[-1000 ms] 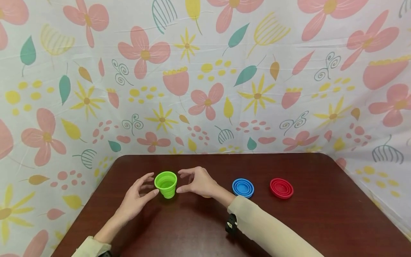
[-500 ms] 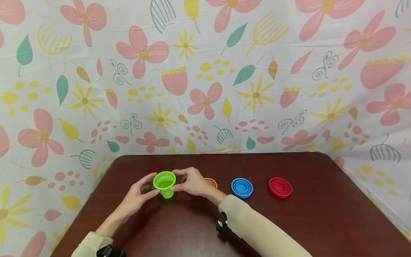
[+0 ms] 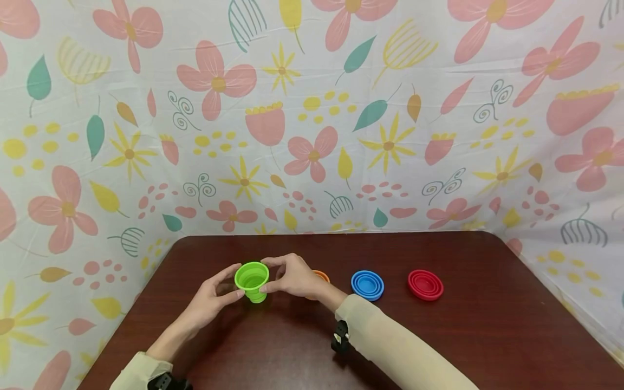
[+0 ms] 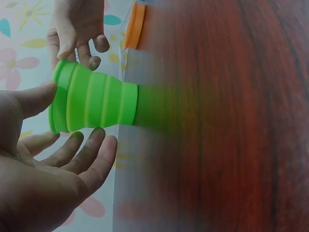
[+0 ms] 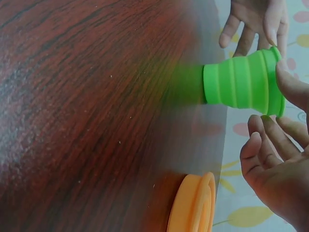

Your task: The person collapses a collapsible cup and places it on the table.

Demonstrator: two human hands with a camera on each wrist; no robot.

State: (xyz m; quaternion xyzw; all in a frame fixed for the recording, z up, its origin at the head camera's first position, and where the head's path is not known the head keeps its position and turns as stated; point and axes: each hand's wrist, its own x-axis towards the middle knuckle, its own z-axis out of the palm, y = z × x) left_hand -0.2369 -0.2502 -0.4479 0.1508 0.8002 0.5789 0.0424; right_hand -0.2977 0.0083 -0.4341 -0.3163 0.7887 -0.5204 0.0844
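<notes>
A green collapsible cup (image 3: 251, 277), drawn out to its full height, stands upright at the left of the dark table, its ribbed side (image 4: 94, 99) plain in the left wrist view. On its left, my left hand (image 3: 207, 300) holds the rim between thumb and fingers. From the right, my right hand (image 3: 294, 277) pinches the rim, thumb on the near side and forefinger on the far side. In the right wrist view the right thumb (image 5: 293, 87) lies against the rim. An orange collapsed cup (image 5: 193, 205) is partly hidden behind my right hand in the head view.
Farther right on the brown table (image 3: 273, 346) lie a blue collapsed cup (image 3: 368, 285) and a red collapsed cup (image 3: 426, 285), both flat. A flowered cloth (image 3: 312, 108) hangs behind the table's back edge.
My right hand has come left from beside the green cup and taken its rim. My left hand has closed the small gap to the rim. More of the orange cup shows now.
</notes>
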